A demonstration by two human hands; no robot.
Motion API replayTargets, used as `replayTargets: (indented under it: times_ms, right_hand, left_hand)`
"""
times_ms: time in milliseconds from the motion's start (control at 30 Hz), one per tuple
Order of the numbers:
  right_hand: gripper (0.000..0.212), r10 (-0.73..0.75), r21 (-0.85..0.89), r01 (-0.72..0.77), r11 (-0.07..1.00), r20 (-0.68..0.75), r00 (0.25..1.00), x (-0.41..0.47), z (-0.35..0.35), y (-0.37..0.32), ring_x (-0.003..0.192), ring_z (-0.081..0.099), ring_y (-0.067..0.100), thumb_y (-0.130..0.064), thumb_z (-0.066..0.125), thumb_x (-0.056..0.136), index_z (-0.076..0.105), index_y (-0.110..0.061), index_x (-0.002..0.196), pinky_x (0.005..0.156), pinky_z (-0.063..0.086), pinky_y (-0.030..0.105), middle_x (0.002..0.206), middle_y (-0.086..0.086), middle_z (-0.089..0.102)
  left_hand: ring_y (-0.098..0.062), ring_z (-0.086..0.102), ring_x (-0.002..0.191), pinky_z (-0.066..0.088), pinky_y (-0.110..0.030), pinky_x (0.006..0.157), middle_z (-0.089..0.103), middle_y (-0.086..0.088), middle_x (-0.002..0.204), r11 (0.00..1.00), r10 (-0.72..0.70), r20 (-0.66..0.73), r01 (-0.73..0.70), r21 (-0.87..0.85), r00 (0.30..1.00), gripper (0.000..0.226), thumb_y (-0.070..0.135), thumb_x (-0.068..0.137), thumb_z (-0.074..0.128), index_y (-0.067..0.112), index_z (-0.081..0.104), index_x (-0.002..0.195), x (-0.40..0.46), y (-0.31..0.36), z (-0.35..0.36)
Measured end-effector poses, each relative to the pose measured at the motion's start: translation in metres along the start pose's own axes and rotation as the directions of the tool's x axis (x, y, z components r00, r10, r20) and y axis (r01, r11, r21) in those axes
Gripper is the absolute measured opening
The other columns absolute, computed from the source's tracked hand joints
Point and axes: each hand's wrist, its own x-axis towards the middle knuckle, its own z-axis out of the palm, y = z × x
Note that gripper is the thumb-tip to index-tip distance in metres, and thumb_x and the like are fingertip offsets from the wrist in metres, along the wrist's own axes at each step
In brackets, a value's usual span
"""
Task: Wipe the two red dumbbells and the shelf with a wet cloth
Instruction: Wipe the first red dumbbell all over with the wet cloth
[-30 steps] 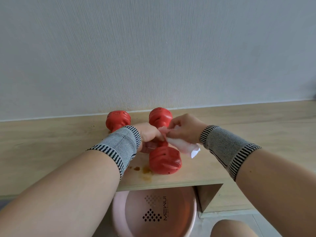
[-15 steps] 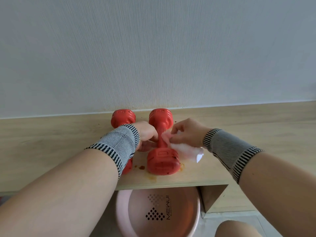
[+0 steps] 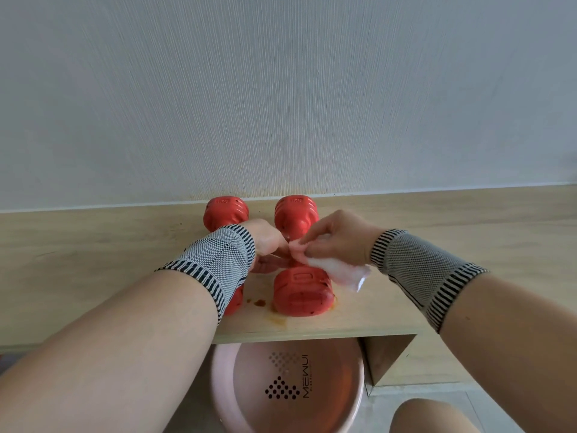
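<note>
Two red dumbbells lie side by side on the light wooden shelf (image 3: pixel 406 310), pointing away from me. My left hand (image 3: pixel 268 248) grips the handle of the right dumbbell (image 3: pixel 301 295). My right hand (image 3: pixel 337 237) pinches a pale wet cloth (image 3: pixel 335 271) and presses it against that handle from the right. The left dumbbell (image 3: pixel 225 212) is mostly hidden behind my left wrist and its striped wristband. Reddish-brown stains (image 3: pixel 259 303) mark the shelf near the front ends of the dumbbells.
A pink plastic basin (image 3: pixel 287 385) sits on the floor under the shelf's front edge. A white textured wall (image 3: pixel 281 89) rises right behind the dumbbells. My knee (image 3: pixel 431 417) shows at the bottom right.
The right dumbbell has been set down parallel to the left one. Both hands stay on its handle, and the cloth has shifted slightly along it.
</note>
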Motion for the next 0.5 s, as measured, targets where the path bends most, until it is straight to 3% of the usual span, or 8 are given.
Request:
replayTargets:
  times_ms: [100,233,300,367,500]
  right_hand:
    - [0.005,0.008,0.001,-0.008,1.0,0.047,0.999,0.001,-0.004,-0.001,0.081,0.059,0.0,-0.034,0.073,0.077,0.072,-0.038,0.08,0.073,0.046,0.015,0.089,-0.009,0.069]
    - [0.022,0.083,0.0,-0.086,0.996,-0.248,0.965,0.024,0.003,-0.001,0.08,0.057,0.008,-0.047,0.068,0.08,0.073,-0.029,0.092,0.071,0.04,0.018,0.082,-0.008,0.063]
    - [0.027,0.088,-0.019,-0.098,0.995,-0.291,0.953,0.027,0.006,0.0,0.083,0.058,0.012,-0.049,0.066,0.082,0.072,-0.026,0.095,0.072,0.04,0.019,0.086,-0.004,0.062]
    - [0.023,0.088,-0.027,-0.096,0.995,-0.211,0.974,0.024,0.004,0.004,0.085,0.06,0.015,-0.047,0.067,0.082,0.07,-0.026,0.089,0.072,0.044,0.022,0.088,-0.001,0.064]
    - [0.01,0.092,-0.005,-0.093,0.996,-0.049,0.995,0.009,-0.007,0.017,0.067,0.056,0.011,-0.038,0.072,0.077,0.07,-0.029,0.077,0.057,0.044,0.019,0.067,-0.009,0.056]
  left_hand:
    - [-0.014,0.065,0.062,0.049,-0.026,0.064,0.07,-0.007,0.072,1.0,0.006,-0.007,-0.006,0.017,1.0,0.021,-0.001,0.089,0.057,0.002,0.069,0.106,-0.003,0.002,0.001]
    - [-0.02,0.065,0.068,0.052,-0.029,0.067,0.069,-0.015,0.084,0.999,0.012,-0.025,-0.011,0.033,1.0,0.022,-0.004,0.087,0.058,-0.002,0.068,0.105,-0.005,0.005,0.003]
    - [-0.02,0.065,0.07,0.053,-0.031,0.073,0.07,-0.012,0.081,0.998,0.025,-0.028,-0.023,0.057,0.999,0.015,-0.001,0.084,0.061,0.001,0.07,0.096,-0.005,0.006,0.004]
    - [-0.016,0.065,0.068,0.054,-0.031,0.074,0.07,-0.007,0.078,0.993,0.038,-0.019,-0.036,0.109,0.999,0.009,0.009,0.082,0.069,0.005,0.071,0.09,-0.006,0.007,0.005]
    - [-0.016,0.066,0.074,0.058,-0.031,0.073,0.071,-0.006,0.087,0.961,0.067,-0.014,-0.061,0.271,0.998,0.033,0.027,0.074,0.082,0.008,0.071,0.098,0.002,0.006,0.01]
